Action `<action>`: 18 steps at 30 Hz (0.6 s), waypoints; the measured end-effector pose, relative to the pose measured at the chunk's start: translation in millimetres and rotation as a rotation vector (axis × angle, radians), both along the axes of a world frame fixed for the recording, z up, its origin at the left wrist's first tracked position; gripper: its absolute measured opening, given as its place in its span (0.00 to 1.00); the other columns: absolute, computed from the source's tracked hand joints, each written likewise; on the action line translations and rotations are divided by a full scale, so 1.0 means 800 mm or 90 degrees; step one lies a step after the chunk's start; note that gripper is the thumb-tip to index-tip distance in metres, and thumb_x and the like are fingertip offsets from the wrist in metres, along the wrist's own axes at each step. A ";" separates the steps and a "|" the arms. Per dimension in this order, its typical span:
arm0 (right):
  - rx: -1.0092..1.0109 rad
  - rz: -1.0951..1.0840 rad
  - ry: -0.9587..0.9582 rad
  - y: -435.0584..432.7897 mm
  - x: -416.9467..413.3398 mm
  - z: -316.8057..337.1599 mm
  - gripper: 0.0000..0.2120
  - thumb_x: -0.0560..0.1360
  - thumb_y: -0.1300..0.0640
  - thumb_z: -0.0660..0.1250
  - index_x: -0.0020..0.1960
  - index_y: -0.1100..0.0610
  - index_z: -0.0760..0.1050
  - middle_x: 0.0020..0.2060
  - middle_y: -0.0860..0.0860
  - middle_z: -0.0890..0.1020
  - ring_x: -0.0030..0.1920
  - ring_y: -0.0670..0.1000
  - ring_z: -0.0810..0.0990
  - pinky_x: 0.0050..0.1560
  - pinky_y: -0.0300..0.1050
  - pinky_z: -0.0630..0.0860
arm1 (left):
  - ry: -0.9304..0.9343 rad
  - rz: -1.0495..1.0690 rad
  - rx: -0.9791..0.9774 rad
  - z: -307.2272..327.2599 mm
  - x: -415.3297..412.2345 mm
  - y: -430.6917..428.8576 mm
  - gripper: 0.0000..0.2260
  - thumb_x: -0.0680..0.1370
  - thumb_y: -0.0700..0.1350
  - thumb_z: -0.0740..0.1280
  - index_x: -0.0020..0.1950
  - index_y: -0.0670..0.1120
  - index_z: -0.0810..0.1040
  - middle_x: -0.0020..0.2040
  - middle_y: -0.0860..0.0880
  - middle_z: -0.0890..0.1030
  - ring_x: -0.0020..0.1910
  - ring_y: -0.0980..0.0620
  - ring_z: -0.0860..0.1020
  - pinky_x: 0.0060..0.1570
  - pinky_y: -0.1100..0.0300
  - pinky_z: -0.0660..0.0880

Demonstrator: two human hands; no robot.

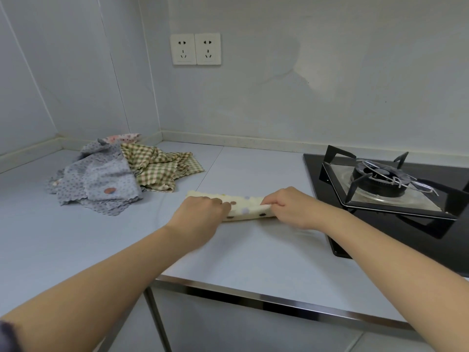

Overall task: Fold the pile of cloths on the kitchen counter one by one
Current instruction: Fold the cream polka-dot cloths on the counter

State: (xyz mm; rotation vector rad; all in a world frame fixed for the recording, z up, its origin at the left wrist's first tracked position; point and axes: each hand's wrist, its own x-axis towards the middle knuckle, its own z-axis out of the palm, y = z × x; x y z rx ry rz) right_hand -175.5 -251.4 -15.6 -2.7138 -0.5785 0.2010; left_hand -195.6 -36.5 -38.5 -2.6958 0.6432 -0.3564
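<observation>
Cloths are being folded one at a time on the pale grey kitchen counter [253, 250], and the cream fleecy cloth [245, 208] with brown and lilac dots is the one being worked on. It is lying as a long narrow strip near the counter's middle, close to the black glass gas hob [431, 227] and well apart from the heap. Its left end is being gripped by the left hand [200, 214], with the fingers curled down over it. Its right end is being pinched by the right hand [286, 207] between the thumb and curled fingers.

A crosswise fold appears to be what is being prepared, though this is a judgement only. For that fold to be done well, one end is being asked to travel up and over onto the other while the far end is being pressed flat. The long edges are to be kept in line so that the layers are not being skewed. The fleece looks soft and thick, so the crease is best smoothed down once the ends are meeting.

In the far left corner, three crumpled cloths are touching one another and waiting to be folded: the grey scalloped cloth [101, 181] with small dots, the green-and-cream checked cloth [160, 168] and the pinkish patterned cloth [124, 137] behind them. Most of the task is therefore being judged as not yet done.
</observation>
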 end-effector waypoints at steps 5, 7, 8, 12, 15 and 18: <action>-0.046 0.018 0.075 -0.011 -0.006 0.011 0.18 0.79 0.57 0.54 0.56 0.53 0.82 0.61 0.46 0.80 0.64 0.47 0.74 0.67 0.43 0.68 | 0.074 -0.041 -0.133 0.019 -0.011 0.031 0.16 0.79 0.47 0.50 0.54 0.50 0.77 0.49 0.51 0.80 0.45 0.49 0.77 0.43 0.54 0.74; -0.009 -0.009 -0.006 -0.003 -0.010 0.008 0.18 0.80 0.59 0.53 0.63 0.56 0.78 0.66 0.50 0.76 0.68 0.49 0.71 0.68 0.42 0.65 | 0.043 -0.047 -0.253 0.017 -0.009 0.030 0.21 0.77 0.50 0.47 0.58 0.48 0.77 0.56 0.49 0.81 0.52 0.49 0.78 0.50 0.52 0.75; 0.010 -0.016 -0.027 0.006 -0.013 0.002 0.19 0.82 0.59 0.51 0.68 0.57 0.73 0.71 0.52 0.71 0.72 0.51 0.67 0.70 0.41 0.61 | 0.064 -0.034 -0.289 0.012 -0.007 0.022 0.22 0.79 0.50 0.47 0.65 0.47 0.75 0.64 0.48 0.77 0.61 0.49 0.75 0.57 0.53 0.73; -0.105 -0.002 0.036 0.039 -0.026 -0.043 0.27 0.84 0.48 0.46 0.79 0.59 0.48 0.79 0.54 0.45 0.78 0.53 0.42 0.76 0.48 0.43 | 0.261 0.043 -0.247 -0.026 0.000 -0.008 0.25 0.84 0.53 0.46 0.80 0.45 0.47 0.80 0.47 0.45 0.78 0.50 0.45 0.76 0.51 0.46; -0.209 -0.005 0.050 0.013 -0.023 -0.050 0.29 0.83 0.43 0.42 0.79 0.51 0.37 0.77 0.48 0.35 0.77 0.51 0.33 0.76 0.53 0.36 | 0.291 0.081 -0.201 -0.035 0.000 0.011 0.28 0.83 0.58 0.43 0.79 0.47 0.40 0.79 0.48 0.39 0.78 0.50 0.40 0.76 0.49 0.41; -0.251 -0.072 0.041 -0.007 -0.017 -0.043 0.27 0.83 0.48 0.42 0.79 0.54 0.38 0.78 0.53 0.37 0.77 0.54 0.35 0.76 0.54 0.37 | 0.296 0.113 -0.150 -0.024 0.000 0.024 0.28 0.83 0.55 0.44 0.79 0.45 0.40 0.79 0.46 0.39 0.78 0.48 0.40 0.76 0.49 0.42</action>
